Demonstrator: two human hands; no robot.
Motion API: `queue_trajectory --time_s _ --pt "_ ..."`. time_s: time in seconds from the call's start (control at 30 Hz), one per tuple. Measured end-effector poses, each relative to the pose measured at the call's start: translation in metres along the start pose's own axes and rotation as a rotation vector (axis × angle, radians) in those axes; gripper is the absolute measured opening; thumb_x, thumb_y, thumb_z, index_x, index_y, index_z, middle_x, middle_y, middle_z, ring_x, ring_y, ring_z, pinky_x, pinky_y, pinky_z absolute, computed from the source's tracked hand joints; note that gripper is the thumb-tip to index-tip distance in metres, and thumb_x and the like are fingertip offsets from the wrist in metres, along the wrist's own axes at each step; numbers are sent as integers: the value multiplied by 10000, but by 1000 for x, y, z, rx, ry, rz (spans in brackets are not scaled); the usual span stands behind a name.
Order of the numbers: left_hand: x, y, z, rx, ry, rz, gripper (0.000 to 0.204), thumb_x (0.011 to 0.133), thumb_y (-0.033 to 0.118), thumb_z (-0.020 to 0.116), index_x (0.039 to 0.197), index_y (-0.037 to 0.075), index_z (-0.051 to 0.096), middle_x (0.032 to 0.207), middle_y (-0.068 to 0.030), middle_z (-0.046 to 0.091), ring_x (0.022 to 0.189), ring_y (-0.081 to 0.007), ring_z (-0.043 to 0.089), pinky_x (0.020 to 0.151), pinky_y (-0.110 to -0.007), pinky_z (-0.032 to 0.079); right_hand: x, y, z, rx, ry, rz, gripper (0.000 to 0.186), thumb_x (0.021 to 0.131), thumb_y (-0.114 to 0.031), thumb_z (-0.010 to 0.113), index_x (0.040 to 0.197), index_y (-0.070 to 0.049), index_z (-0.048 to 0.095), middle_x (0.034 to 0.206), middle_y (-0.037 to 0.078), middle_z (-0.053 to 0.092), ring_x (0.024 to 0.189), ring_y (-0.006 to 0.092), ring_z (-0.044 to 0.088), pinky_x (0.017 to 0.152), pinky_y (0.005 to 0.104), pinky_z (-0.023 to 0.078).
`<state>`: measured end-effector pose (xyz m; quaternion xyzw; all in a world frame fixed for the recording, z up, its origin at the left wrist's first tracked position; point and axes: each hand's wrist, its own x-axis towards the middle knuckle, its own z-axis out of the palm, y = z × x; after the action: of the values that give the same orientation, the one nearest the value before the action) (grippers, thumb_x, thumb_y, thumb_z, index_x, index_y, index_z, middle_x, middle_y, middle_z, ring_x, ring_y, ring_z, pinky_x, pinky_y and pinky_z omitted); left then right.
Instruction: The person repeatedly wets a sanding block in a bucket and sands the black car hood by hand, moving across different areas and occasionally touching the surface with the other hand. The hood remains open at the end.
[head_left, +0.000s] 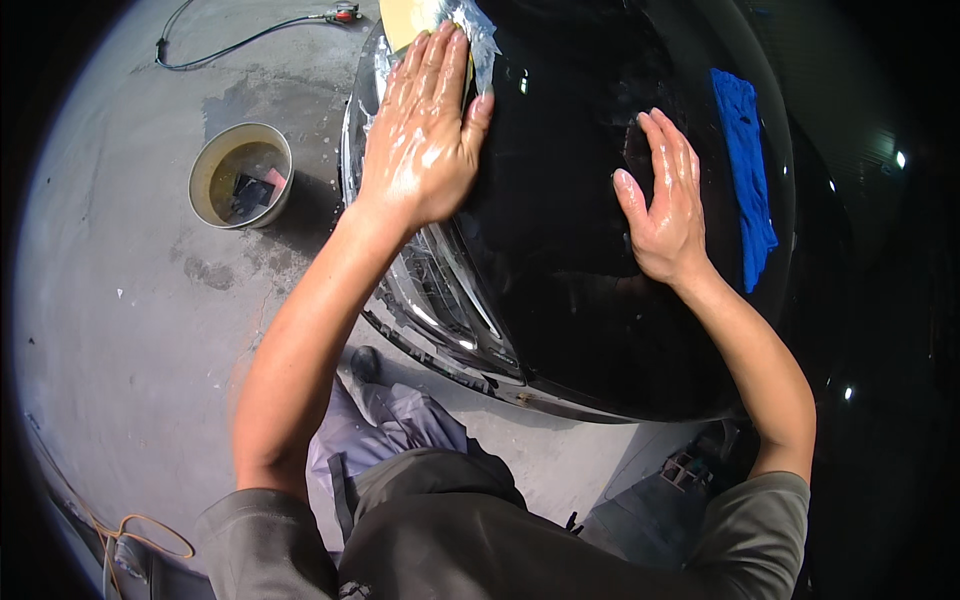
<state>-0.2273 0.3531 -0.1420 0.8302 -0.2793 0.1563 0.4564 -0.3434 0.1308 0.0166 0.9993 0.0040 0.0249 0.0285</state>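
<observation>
Under both of my hands is the glossy black hood [560, 230] of a car. My left hand [424, 130] is open and wet, its straight fingers lying flat over the hood's front edge, at a patch of pale yellow and whitish filler [405, 18]. A thin yellowish edge shows beside those fingers; what it belongs to is hidden. Farther right, my right hand [668, 205] rests open on the hood, thumb apart, with nothing in it. A headlight [445, 290] lies just below my left wrist.
A crumpled blue cloth [742, 160] lies on the hood right of my right hand. On the grey floor at left stands a bucket [198, 180] holding water and dark and pink pieces. A black hose [245, 42] lies farther off; an orange cord [150, 520] loops at lower left.
</observation>
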Motion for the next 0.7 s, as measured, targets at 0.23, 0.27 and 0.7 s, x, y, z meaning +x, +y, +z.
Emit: queue_trajectory --time_s 0.23,0.27,0.7 --pt "-70 59 -44 -166 -423 29 709 1017 332 575 1645 75 369 1721 -95 341 1611 -304 274 1305 -481 210 -1 2 1 -28 27 -22 701 1025 -414 614 1552 18 450 1617 241 400 1509 417 364 1246 523 295" --pt "-44 45 -37 -140 -348 44 673 1028 314 556 1635 80 383 1696 -101 373 1588 -308 314 1297 -488 233 0 1 2 -14 35 -20 696 1024 -423 616 1543 15 462 1609 239 411 1506 416 370 1242 521 305" --pt "-34 37 -43 -192 -303 20 667 1001 255 572 1596 7 400 1658 -189 395 1550 -347 363 1271 -482 278 0 -2 0 -28 2 -14 705 1026 -404 616 1577 -7 427 1626 227 385 1516 414 355 1249 530 299"
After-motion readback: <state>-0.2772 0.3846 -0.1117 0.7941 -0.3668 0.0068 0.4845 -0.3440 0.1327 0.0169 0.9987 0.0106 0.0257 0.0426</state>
